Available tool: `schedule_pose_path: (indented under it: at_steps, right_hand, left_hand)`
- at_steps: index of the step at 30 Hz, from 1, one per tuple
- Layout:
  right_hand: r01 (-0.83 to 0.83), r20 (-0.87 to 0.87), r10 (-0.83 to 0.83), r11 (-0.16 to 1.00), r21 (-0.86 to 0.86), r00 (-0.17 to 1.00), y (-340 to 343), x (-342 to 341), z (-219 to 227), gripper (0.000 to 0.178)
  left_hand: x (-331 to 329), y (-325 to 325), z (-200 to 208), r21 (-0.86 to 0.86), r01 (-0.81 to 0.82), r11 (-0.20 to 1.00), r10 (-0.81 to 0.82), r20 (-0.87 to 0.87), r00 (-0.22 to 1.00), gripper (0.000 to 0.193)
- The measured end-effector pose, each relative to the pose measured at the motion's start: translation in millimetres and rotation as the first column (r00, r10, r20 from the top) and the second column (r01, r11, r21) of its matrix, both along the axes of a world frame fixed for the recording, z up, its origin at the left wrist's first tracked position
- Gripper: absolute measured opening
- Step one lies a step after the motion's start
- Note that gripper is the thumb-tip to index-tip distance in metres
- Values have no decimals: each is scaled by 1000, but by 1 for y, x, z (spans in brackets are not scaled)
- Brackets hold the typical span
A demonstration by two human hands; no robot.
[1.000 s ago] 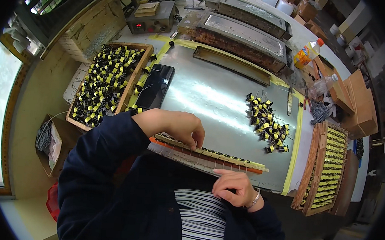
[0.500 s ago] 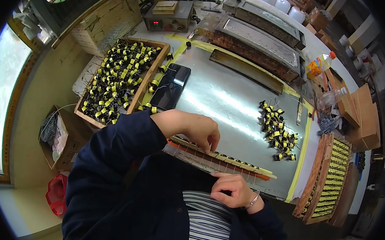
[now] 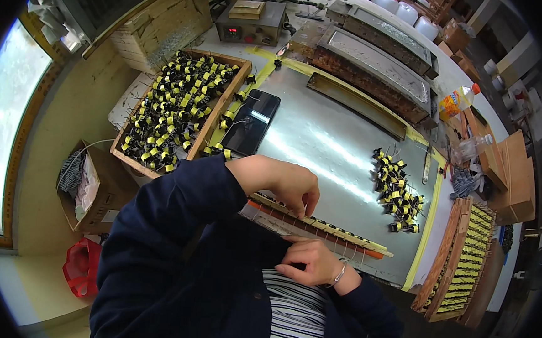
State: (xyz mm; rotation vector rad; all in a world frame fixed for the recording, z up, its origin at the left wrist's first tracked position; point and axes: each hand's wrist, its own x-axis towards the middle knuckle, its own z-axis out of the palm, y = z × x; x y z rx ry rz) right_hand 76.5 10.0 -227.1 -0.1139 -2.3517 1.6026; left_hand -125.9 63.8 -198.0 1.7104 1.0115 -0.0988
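Note:
Across the near edge of the metal-topped table lies a long narrow wooden strip (image 3: 357, 240) with an orange edge (image 3: 372, 253). A row of small black-and-yellow coils sits along it, thin wire leads hanging on my side. My left hand (image 3: 283, 181) reaches down onto the strip's middle, fingertips pinched together at the row; whatever is between them is hidden. Just below the strip, close to my body, my right hand (image 3: 311, 261) is closed, fingers curled and thumb tucked in; I cannot make out anything inside it.
A wooden tray (image 3: 230, 103) heaped with similar coils stands left, beside a black phone (image 3: 248, 130). A loose coil pile (image 3: 398, 193) lies right. Beyond it stands a wooden rack (image 3: 450, 263) of coil rows. Metal troughs (image 3: 379, 63) and a control box (image 3: 249, 26) are at the back.
The view has shifted, so the table appears slightly further right. My right hand has moved left along the strip, nearer to my left hand, which stays on the coil row.

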Motion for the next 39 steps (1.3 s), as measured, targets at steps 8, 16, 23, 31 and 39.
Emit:
schedule_pose_path:
  at_steps: [8,16,23,31,39]
  right_hand:
    - [-44,-154,39,999,-28,987,0,-39,10,13]
    - [-62,-26,64,994,88,998,-10,-57,-13,25]
    - [-3,-150,0,1000,-23,989,-7,-78,13,25]
    - [-133,-107,156,972,195,982,-18,-100,-9,27]
    - [-146,-45,158,967,208,986,-26,-87,15,25]
  left_hand:
    - [-2,2,0,0,29,1000,-29,3,1000,25]
    - [-13,-2,-1,-27,4,1000,-4,-1,1000,25]
    - [-15,-3,-3,-30,4,1000,-5,-13,1000,25]
    - [-17,-4,-4,29,7,1000,-8,40,999,22]
    - [-14,-16,17,104,11,995,-10,-3,1000,23]
